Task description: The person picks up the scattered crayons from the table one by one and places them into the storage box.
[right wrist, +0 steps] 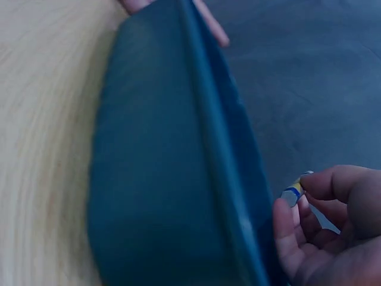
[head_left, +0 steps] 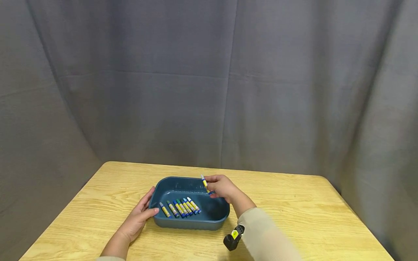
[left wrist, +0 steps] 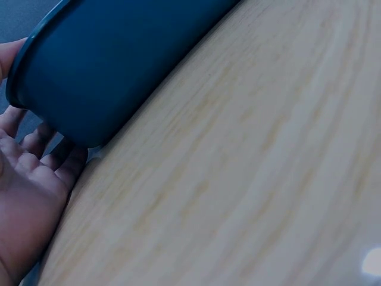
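A dark blue rectangular tub (head_left: 189, 224) with rounded corners stands on the table. My left hand (head_left: 138, 217) grips its left end, thumb over the rim and the other fingers along the outer wall (left wrist: 107, 65). Over the tub's right back part, my right hand (head_left: 224, 188) pinches a pale-tipped crayon (head_left: 204, 182) with a yellow and blue wrapper, its tip pointing up and away. The right wrist view shows the crayon's end (right wrist: 292, 195) between thumb and fingers. Inside the tub, several crayons (head_left: 184, 208) lie side by side, tips away from me, with green, blue and white among their colours.
The light wood table (head_left: 294, 210) extends on both sides of the tub and has rounded back corners. A grey curtain (head_left: 183, 108) hangs behind it. A black wrist camera (head_left: 232, 240) sits at the right sleeve, low over the table.
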Available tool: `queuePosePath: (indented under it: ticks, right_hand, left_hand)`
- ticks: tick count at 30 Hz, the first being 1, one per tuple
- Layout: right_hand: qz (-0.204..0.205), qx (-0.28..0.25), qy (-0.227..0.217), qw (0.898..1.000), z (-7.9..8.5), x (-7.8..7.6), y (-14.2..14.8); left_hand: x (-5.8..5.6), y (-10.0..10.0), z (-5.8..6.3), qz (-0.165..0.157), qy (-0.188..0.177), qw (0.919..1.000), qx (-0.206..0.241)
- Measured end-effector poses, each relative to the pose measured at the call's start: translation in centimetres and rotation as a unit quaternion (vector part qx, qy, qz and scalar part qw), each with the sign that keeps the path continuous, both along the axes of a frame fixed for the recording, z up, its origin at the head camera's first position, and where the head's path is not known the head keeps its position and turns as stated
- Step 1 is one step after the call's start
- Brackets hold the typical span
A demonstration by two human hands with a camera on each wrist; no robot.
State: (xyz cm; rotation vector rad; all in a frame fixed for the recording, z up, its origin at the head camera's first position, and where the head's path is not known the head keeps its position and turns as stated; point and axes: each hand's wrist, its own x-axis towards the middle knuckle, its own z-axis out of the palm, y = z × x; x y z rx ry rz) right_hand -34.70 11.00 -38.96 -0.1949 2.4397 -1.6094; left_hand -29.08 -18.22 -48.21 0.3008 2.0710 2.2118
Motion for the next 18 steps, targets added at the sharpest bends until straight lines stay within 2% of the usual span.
queuePosePath:
  ticks: [7, 14, 18]
  right_hand:
    - [0.027, 0.055, 0.005, 0.998, -1.7, 0.2, -1.5]
    - [0.029, 0.118, 0.001, 0.993, -2.8, 0.3, -2.1]
    - [0.024, 0.131, -0.003, 0.991, -3.3, 0.4, -2.2]
  left_hand:
    - [0.1, 0.4, 0.0, -0.004, 0.006, 0.9999, 0.007]
    - [0.1, 0.9, 0.3, -0.003, -0.002, 1.0, 0.001]
    - [0.0, 1.1, 0.4, 0.0, -0.006, 1.0, -0.002]
